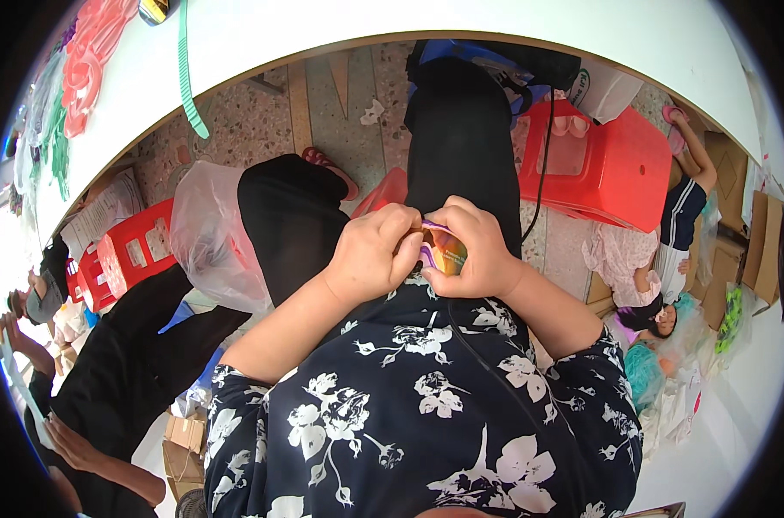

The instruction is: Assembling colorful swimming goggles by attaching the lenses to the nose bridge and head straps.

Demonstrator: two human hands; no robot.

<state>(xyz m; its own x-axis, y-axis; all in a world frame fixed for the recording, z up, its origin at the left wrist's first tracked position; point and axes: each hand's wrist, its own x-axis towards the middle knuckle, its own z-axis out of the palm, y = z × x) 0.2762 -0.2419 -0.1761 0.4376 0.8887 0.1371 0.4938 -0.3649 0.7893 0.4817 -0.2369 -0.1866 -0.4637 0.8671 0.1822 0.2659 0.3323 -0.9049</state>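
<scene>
Close in front of my body, above my lap, both hands meet around a small purple band (427,256) and a colourful orange-and-yellow printed card (451,254). My left hand (370,250) has its fingers curled and its thumb pressed on the band's left side. My right hand (478,252) wraps the other side, thumb and forefinger pinching the band and card. Much of both things is hidden by my fingers.
A white table (340,19) curves across the far side, bearing red straps (88,69) and a green strap (187,82). Red stools (621,164) stand right and left. A clear plastic bag (215,233) is beside my leg. Other people are at both sides, near cardboard boxes (761,246).
</scene>
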